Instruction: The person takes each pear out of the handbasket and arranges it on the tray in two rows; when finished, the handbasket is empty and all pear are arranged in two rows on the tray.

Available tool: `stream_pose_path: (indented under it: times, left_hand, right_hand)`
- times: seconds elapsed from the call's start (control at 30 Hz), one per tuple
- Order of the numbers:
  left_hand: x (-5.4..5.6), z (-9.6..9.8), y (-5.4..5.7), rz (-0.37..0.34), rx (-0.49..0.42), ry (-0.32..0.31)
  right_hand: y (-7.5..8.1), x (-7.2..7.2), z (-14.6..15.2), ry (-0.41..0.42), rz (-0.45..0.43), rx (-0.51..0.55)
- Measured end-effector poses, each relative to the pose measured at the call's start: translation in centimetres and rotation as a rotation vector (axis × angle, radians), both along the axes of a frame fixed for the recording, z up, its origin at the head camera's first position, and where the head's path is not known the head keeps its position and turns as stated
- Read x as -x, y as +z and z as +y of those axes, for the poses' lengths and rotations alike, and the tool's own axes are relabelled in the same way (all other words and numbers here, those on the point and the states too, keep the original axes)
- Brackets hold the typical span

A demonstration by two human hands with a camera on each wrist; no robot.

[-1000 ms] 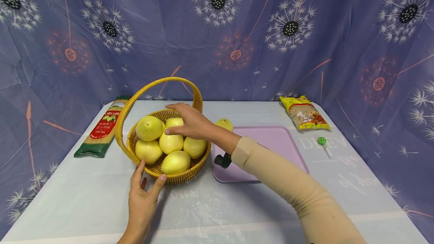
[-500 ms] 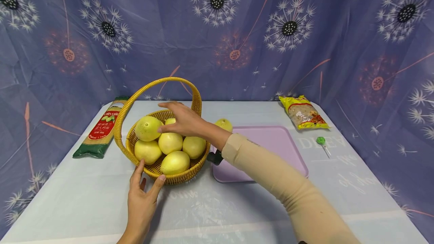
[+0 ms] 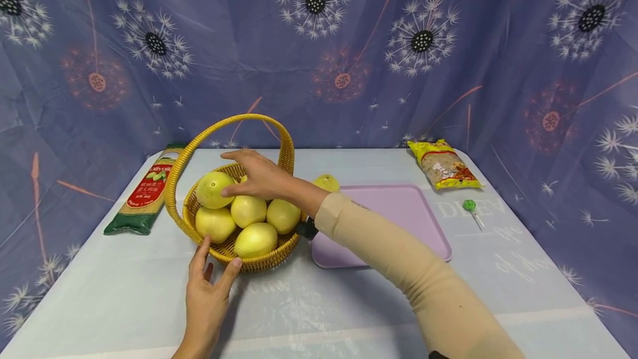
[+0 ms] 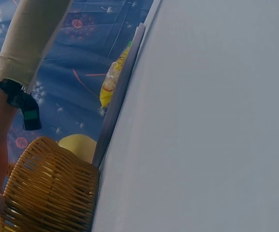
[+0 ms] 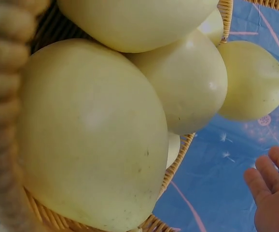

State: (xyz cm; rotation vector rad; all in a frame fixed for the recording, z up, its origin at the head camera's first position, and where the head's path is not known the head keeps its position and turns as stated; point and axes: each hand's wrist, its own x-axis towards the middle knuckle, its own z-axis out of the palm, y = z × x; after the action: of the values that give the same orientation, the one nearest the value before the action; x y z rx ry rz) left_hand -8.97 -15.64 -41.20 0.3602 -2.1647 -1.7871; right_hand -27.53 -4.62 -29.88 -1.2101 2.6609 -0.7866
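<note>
Head view: found on the left part of the desk (image 3: 149,303), a yellow basket (image 3: 269,263) filled with fruit (image 3: 249,212), handle (image 3: 251,117) raised. Noted at its near side, left hand (image 3: 205,298), fingers relaxed and touching the basket. Observed above the basket, right hand (image 3: 259,174), spread wide and holding nothing, thumb at the upper left fruit (image 3: 211,188) (contact impossible to tell). Recorded to the right, lilac tray (image 3: 394,220), with another fruit (image 3: 327,183) by its far left corner. Logged farther right, snack bag (image 3: 445,166) and lollipop (image 3: 470,206); left of the basket, packet (image 3: 144,193).
</note>
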Motion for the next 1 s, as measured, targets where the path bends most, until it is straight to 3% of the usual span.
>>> stream_pose_path:
  times: [0.33,0.87,1.0]
  left_hand:
    - [0.0,0.0,0.1,0.007,-0.008,0.003]
    - [0.0,0.1,0.0,0.017,-0.011,0.002]
    - [0.0,0.1,-0.1,0.01,-0.01,0.002]
  right_hand:
    - [-0.2,0.0,-1.2,0.048,0.0,-0.017]
    - [-0.5,0.7,-2.3,0.053,-0.029,-0.066]
    - [-0.6,0.7,-2.3,0.065,-0.072,-0.076]
